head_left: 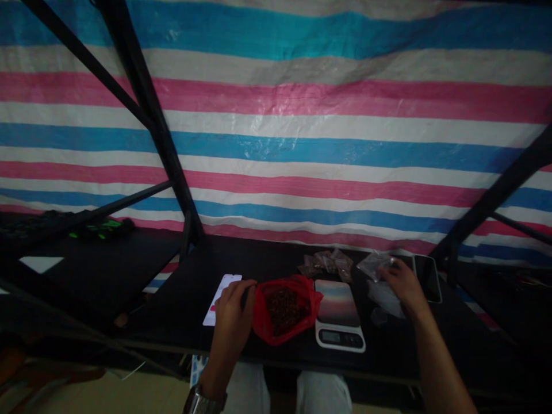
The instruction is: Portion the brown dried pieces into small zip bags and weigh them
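My left hand (235, 299), half-curled, is at the red bag's (261, 313) left rim, covering part of a phone (225, 287); can't tell if gripping. My right hand (403, 282), partly curled, is at clear bags (383, 296) right of the scale (338, 305); hold unclear. Packets (330, 263) far side. Bag contents (284, 310) too dark to identify.

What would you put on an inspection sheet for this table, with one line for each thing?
Surface: black tabletop, dimly lit.
Things in use: open red bag holding small brown pieces; white-edged scale; small filled bags; clear plastic bags.
Clutter: phone with a bright screen, partly behind the left hand; dark-screened device at the right.
Hands: left hand at the red bag's left edge; right hand at the clear plastic bags; grips unclear.
Cables: nothing seen for certain.
Surroundings: striped sheet behind; black frame bars.
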